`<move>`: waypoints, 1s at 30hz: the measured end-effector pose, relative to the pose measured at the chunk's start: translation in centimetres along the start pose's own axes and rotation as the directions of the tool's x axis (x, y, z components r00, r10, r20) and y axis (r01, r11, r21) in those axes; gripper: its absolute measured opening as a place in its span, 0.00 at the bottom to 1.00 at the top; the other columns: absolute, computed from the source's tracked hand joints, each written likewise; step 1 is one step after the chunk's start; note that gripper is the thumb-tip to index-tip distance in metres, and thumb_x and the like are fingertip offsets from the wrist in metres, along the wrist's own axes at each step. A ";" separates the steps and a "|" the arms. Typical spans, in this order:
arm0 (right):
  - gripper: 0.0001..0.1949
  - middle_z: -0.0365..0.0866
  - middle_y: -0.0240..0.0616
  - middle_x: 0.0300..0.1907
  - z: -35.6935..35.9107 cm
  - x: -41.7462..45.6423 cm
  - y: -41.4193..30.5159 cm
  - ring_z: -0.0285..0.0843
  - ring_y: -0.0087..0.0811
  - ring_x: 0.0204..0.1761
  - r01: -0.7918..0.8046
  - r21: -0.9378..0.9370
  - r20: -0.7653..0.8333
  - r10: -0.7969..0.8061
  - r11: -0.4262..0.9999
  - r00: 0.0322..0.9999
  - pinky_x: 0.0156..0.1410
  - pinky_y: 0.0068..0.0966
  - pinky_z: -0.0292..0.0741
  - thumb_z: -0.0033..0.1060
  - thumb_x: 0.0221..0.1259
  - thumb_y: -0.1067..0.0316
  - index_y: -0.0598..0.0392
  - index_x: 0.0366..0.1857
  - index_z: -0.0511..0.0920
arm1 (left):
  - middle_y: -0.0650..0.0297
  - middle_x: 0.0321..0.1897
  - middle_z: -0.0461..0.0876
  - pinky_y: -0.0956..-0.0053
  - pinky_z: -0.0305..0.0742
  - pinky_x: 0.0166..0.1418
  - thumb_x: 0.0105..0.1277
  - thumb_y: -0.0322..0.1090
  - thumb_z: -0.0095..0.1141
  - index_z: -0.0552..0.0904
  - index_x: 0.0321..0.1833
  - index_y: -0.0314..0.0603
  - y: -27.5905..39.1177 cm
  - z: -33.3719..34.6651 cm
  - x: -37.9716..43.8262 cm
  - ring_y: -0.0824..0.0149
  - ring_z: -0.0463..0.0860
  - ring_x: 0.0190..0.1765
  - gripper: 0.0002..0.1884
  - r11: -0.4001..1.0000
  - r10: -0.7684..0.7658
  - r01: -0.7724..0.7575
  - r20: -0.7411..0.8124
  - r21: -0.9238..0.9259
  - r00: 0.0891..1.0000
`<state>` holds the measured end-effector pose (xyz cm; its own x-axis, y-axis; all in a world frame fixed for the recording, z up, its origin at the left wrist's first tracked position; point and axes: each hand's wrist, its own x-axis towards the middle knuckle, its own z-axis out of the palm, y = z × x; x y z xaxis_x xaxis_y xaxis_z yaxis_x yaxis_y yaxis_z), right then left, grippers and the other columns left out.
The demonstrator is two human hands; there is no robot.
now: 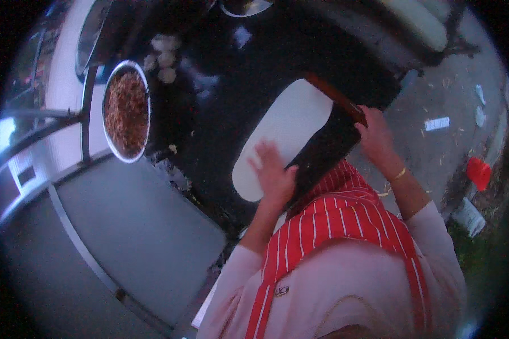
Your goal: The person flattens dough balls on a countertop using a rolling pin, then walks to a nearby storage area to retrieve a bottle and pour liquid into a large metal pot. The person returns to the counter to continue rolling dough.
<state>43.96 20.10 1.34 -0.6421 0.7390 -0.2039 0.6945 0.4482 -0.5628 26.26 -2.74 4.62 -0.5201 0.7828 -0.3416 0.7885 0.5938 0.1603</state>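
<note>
A long, flat sheet of pale dough (295, 112) lies on a dark work surface (225, 123) in front of me. My left hand (275, 176) is over the near end of the dough, fingers spread and slightly blurred, holding nothing. I cannot tell how firmly it presses. A brown wooden rolling pin (337, 95) lies across the far right end of the sheet. Around the pin's near end, my right hand (375, 133) is closed. Part of the dough's edge is hidden beneath my left hand.
A metal bowl (149, 112) filled with a reddish-brown crumbly mixture (127, 114) stands at the left. Several pale lumps (166, 57), possibly dough, sit behind it. Another bowl (246, 9) shows at the top edge. A grey panel (140, 212) borders the work surface at lower left.
</note>
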 end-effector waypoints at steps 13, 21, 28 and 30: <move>0.23 0.75 0.48 0.46 0.5 -5.4 -8.5 0.72 0.48 0.51 0.545 -0.018 0.035 -0.544 0.838 0.838 0.57 0.40 0.71 0.63 0.55 0.70 0.58 0.56 0.71 | 0.45 0.77 0.45 0.52 0.38 0.79 0.65 0.46 0.56 0.56 0.74 0.35 -8.0 1.0 -4.6 0.46 0.44 0.78 0.39 0.975 -0.223 0.216 -0.258 -0.056 0.940; 0.24 0.76 0.44 0.50 2.9 -6.4 -11.8 0.73 0.44 0.53 0.783 -0.088 0.318 -0.728 0.615 0.608 0.58 0.40 0.70 0.64 0.53 0.68 0.54 0.56 0.71 | 0.53 0.77 0.50 0.56 0.30 0.79 0.78 0.45 0.25 0.54 0.76 0.40 -14.8 2.4 -5.9 0.46 0.42 0.78 0.27 0.803 -0.408 -0.058 -0.617 -0.594 0.673; 0.24 0.72 0.41 0.60 7.0 -1.3 -15.0 0.67 0.44 0.63 0.934 -0.049 0.383 -0.857 0.354 0.345 0.67 0.43 0.63 0.56 0.61 0.60 0.52 0.62 0.70 | 0.48 0.76 0.52 0.50 0.38 0.78 0.73 0.46 0.42 0.60 0.73 0.34 -5.2 1.5 -10.9 0.46 0.47 0.78 0.30 0.896 -0.443 0.352 -0.480 -0.271 0.757; 0.25 0.64 0.44 0.67 8.5 -0.7 -15.6 0.58 0.45 0.70 0.893 -0.178 0.293 -0.844 0.413 0.448 0.72 0.46 0.56 0.51 0.66 0.57 0.52 0.66 0.66 | 0.48 0.76 0.53 0.49 0.37 0.78 0.73 0.46 0.42 0.60 0.72 0.34 -5.0 2.1 -9.4 0.47 0.47 0.78 0.31 0.857 -0.514 0.462 -0.455 -0.229 0.727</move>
<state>30.85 8.37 3.46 -0.9695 -0.1945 0.1490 -0.2292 0.9347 -0.2716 27.88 -13.50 5.12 -0.9327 0.3492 0.0906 0.3604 0.9129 0.1916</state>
